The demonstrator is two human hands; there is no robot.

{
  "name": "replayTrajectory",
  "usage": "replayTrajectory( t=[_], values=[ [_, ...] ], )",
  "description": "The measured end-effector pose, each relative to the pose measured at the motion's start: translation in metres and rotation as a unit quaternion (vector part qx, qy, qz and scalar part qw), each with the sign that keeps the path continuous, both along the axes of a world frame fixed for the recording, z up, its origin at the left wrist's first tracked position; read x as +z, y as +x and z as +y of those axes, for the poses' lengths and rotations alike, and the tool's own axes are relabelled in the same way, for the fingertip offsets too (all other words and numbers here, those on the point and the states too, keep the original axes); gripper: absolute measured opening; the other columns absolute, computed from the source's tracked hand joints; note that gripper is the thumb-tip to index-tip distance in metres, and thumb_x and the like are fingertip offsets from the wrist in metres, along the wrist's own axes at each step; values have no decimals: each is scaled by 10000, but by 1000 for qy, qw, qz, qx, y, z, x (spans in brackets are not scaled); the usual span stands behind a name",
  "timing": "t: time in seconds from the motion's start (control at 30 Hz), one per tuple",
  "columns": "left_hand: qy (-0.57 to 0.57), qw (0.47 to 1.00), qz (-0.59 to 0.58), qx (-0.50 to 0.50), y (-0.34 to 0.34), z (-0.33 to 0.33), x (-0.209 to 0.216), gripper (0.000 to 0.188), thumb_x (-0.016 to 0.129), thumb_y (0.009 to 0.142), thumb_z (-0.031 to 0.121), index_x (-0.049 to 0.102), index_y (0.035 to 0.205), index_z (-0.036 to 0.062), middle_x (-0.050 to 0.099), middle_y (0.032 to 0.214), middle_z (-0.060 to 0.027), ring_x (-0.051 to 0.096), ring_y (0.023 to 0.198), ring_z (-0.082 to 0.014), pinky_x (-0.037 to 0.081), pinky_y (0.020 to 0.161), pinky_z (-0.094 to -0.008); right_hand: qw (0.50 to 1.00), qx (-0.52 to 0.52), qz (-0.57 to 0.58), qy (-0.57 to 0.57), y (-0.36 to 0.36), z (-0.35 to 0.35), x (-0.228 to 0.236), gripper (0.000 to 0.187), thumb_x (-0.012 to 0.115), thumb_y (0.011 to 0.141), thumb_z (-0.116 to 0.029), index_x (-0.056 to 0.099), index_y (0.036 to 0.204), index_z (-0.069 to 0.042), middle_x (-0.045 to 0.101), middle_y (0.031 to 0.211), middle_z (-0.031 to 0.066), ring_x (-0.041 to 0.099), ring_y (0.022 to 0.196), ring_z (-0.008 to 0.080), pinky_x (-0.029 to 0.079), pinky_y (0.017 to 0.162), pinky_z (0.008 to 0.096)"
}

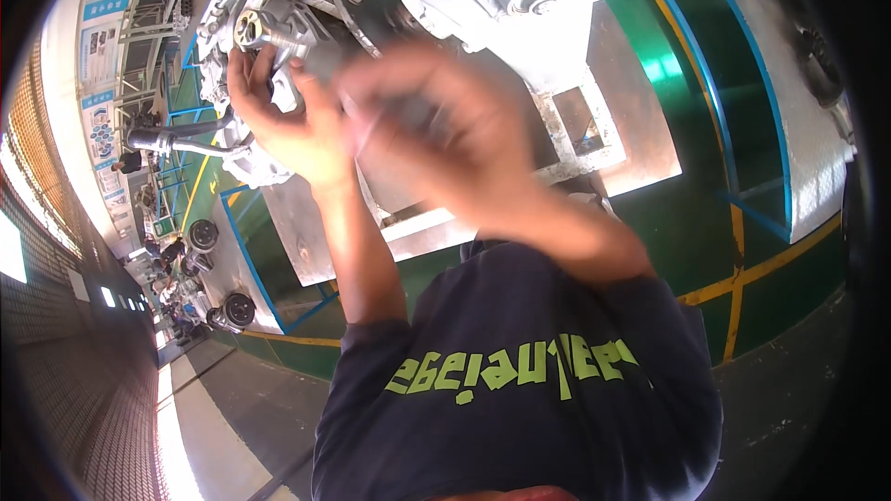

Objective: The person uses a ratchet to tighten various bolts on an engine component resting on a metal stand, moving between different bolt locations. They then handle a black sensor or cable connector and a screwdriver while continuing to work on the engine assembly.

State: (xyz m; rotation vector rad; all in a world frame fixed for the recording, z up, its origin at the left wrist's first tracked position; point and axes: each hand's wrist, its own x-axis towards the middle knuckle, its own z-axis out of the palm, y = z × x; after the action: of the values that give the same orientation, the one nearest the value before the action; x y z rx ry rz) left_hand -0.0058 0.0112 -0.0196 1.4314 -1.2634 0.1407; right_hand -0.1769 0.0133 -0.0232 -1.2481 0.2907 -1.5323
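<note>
Green, glossy sheeting covered the floor (668, 223) around us, crossed by yellow stripes and edged by straight blue metal rails (719, 121) that the lens bent. To our left rose a dark mesh screen (83, 390), finely gridded. Before us stood the broad, dull grey metal bench (650, 162), its flat top scuffed.

Our charcoal cloth T-shirt (520, 450), with jagged lime-green lettering (510, 376), filled the lower middle. At the far side of the bench, the blocky white-painted metal housing (520, 0) was partly bleached by glare. Left of it lay the silver-and-dark cast-metal assembly (232, 0), lumpy, ribbed and bolted, with a smooth rod (190, 144) jutting left to a black rounded end.

Our right hand (455, 125) was up between us and the assembly, smeared by motion; it blocked the assembly's near right part and some of the bench. Its fingers looked curled, but we could not tell whether they pinched anything. Our left hand (292, 125) reached to the assembly, fingers bent and thumb apart, the fingertips just below the small pale-yellow ring-shaped fitting (249, 30) on the assembly's near left; whether they gripped it, we could not tell.
</note>
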Motion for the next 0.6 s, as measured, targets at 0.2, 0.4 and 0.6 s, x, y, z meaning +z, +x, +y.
replayTrajectory(
  t=[0.2,0.4,0.6],
  values=[
    [27,1000,12,6,6,2,-1,758,697,941,127,300,1573,-4,604,1317,-243,595,1231,-303,468,1068,-408,993,97,34,59,83,83,16,201,736,939,-81,546,1003,-92,626,763,59,661,614,199,502,581,329],
    [34,999,-19,21,4,-11,7,883,800,911,185,269,1590,-5,664,1228,-207,625,1153,-249,474,1048,-370,976,209,3,63,64,67,15,215,697,929,-15,503,996,-75,620,794,76,674,687,196,514,600,346],
    [-19,998,0,53,17,-31,9,592,814,907,125,522,1396,-36,747,979,-116,711,900,-158,544,786,-236,960,262,-48,84,4,25,13,145,652,978,-23,574,1098,-49,679,935,45,677,815,113,531,653,267]
  ],
)
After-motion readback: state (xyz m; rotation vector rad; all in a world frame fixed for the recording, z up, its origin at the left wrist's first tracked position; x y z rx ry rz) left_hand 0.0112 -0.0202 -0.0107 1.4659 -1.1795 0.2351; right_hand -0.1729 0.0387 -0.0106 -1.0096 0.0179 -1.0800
